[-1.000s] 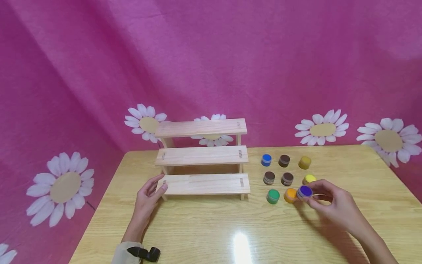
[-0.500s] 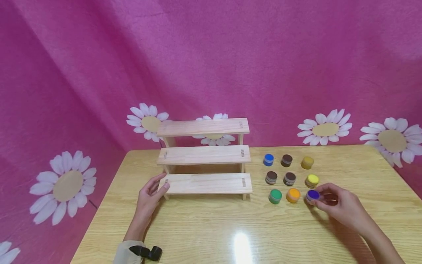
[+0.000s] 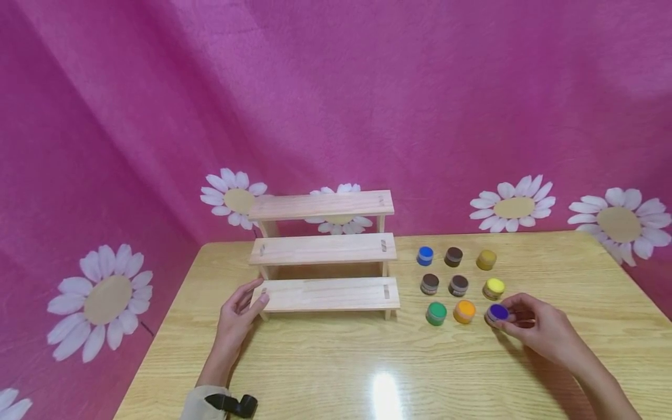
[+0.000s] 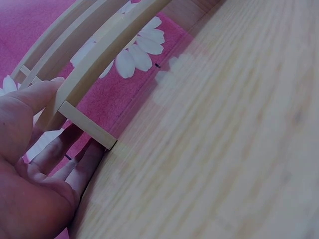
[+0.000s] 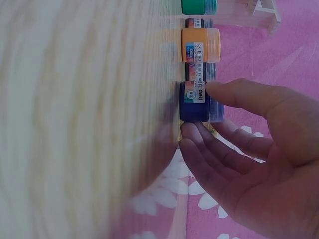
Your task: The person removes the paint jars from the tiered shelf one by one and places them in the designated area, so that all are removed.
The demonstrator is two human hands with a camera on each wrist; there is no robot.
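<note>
A three-tier wooden display shelf [image 3: 325, 294] stands at the table's middle. My left hand [image 3: 234, 319] holds the left end of its lowest step, the thumb on top and the fingers beside the leg; the left wrist view shows this hand [image 4: 45, 159] close up. At the right, my right hand [image 3: 546, 329] holds a purple-blue paint jar [image 3: 497, 314] between thumb and fingers. In the right wrist view this jar [image 5: 193, 102] stands on the table with its label toward the thumb, and the fingertips lie at its other side.
Several paint jars stand in rows left of and behind the held one: orange [image 3: 464, 311], green [image 3: 436, 313], yellow [image 3: 493, 288], ochre [image 3: 486, 259], blue [image 3: 425, 255] and dark brown [image 3: 458, 285]. A pink flowered cloth [image 3: 336, 105] hangs behind the table [image 3: 315, 367].
My right hand has set the purple-blue jar down to the right of the orange one, lower than a second ago, and still holds it. The left hand stays on the shelf.
</note>
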